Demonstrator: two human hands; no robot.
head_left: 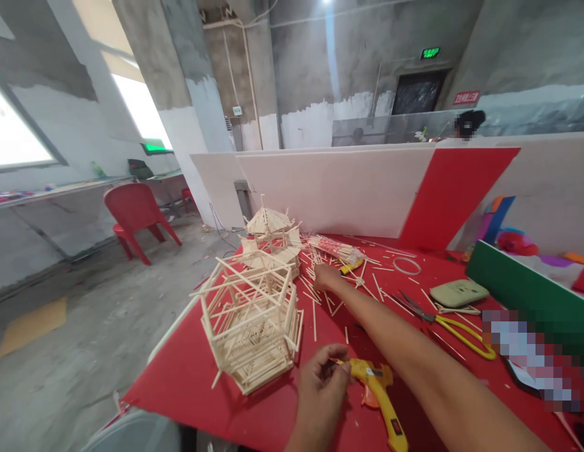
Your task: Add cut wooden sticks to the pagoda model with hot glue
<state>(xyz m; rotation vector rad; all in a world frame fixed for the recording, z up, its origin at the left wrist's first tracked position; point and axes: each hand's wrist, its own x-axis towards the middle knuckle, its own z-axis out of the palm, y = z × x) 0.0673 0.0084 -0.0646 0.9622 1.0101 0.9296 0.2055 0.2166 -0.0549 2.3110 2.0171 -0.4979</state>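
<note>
My left hand [323, 384] is near the table's front edge, its fingers curled and drawn together beside the tip of a yellow glue gun [374, 383]. Whatever is between those fingers is too small to make out. Farther forward, my right hand [324, 277] reaches down into loose wooden sticks [314, 320]; its fingertips are hidden. To the left of both hands stands an open, many-sided frame [254, 333] built from such sticks. Behind it is a small stick pavilion model [269, 235] with a pointed roof.
A plastic-wrapped bundle of sticks [336, 248] lies beyond my right hand. Yellow-handled scissors [454, 329], a greenish case [459, 292] and a clear ring [407, 266] lie to the right. A green board [532, 295] borders the red table; a bucket [136, 432] stands below.
</note>
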